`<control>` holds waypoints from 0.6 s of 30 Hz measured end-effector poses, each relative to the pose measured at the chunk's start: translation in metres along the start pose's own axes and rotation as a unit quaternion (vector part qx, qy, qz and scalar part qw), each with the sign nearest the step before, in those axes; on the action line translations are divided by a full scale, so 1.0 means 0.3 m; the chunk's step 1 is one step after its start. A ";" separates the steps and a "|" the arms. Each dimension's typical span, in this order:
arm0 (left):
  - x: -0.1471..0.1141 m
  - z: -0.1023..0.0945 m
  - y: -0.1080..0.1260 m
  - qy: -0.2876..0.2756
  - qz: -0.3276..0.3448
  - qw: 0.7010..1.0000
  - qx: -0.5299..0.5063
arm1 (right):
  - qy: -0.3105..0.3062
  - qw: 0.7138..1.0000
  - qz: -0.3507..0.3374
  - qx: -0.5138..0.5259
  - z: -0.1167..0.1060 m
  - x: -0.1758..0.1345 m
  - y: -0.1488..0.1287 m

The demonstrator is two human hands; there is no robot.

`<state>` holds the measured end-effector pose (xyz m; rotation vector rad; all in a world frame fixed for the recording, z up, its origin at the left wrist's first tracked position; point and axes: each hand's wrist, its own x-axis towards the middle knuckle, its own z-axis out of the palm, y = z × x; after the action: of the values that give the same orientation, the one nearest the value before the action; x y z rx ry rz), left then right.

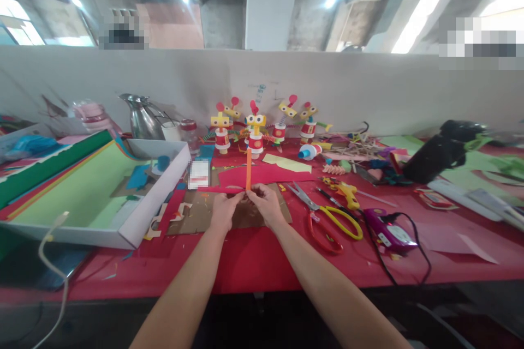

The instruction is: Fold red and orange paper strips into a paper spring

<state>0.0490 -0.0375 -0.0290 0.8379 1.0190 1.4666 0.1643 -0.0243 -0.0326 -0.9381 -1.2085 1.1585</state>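
Bare red table [254,262] nearside; scissors [327,215] right, white box [139,223] left.

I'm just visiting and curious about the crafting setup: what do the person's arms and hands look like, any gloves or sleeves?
Both forearms are bare as far as the picture shows, with no sleeves in view. The left hand and right hand wear no gloves; I see no watch or bracelet, and rings are too small to tell.
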 end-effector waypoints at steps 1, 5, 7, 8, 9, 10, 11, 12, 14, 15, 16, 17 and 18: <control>0.000 -0.001 0.000 -0.003 0.003 1.000 0.002 | -0.001 1.000 0.002 0.004 0.000 0.001 0.001; 0.003 0.001 0.004 -0.028 -0.012 1.000 -0.005 | 0.006 0.999 0.019 0.047 -0.003 0.008 0.004; 0.003 0.004 0.008 -0.031 -0.018 0.999 -0.028 | 0.009 0.998 0.026 0.064 -0.004 0.011 0.003; 0.003 0.005 0.011 -0.029 -0.017 0.999 -0.039 | 0.009 0.997 0.029 0.067 -0.005 0.012 0.002; 0.003 0.007 0.012 -0.025 -0.013 0.999 -0.045 | 0.007 0.997 0.030 0.067 -0.005 0.012 0.001; 0.003 0.007 0.013 -0.023 -0.011 0.999 -0.047 | 0.005 0.997 0.031 0.065 -0.005 0.011 -0.001; 0.004 0.007 0.012 -0.024 -0.010 0.999 -0.044 | 0.005 0.997 0.032 0.064 -0.005 0.011 -0.002; 0.005 0.006 0.010 -0.026 -0.009 0.999 -0.042 | 0.004 0.997 0.032 0.063 -0.004 0.010 -0.004; 0.009 0.001 0.005 -0.025 0.000 0.999 -0.036 | 0.004 0.998 0.032 0.063 -0.002 0.007 -0.006; 0.012 -0.002 0.001 -0.022 0.006 0.999 -0.033 | 0.004 0.998 0.033 0.062 0.000 0.006 -0.007; 0.015 -0.006 -0.002 -0.019 0.012 0.999 -0.028 | 0.004 0.998 0.034 0.060 0.001 0.004 -0.007; 0.018 -0.010 -0.004 -0.016 0.015 1.000 -0.022 | 0.003 0.998 0.036 0.059 0.002 0.003 -0.008; 0.021 -0.014 -0.005 -0.016 0.015 1.000 -0.016 | 0.001 0.998 0.038 0.059 0.002 0.002 -0.008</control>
<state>0.0448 -0.0319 -0.0321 0.8554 0.9606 1.4872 0.1641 -0.0243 -0.0300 -0.9013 -1.0986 1.2747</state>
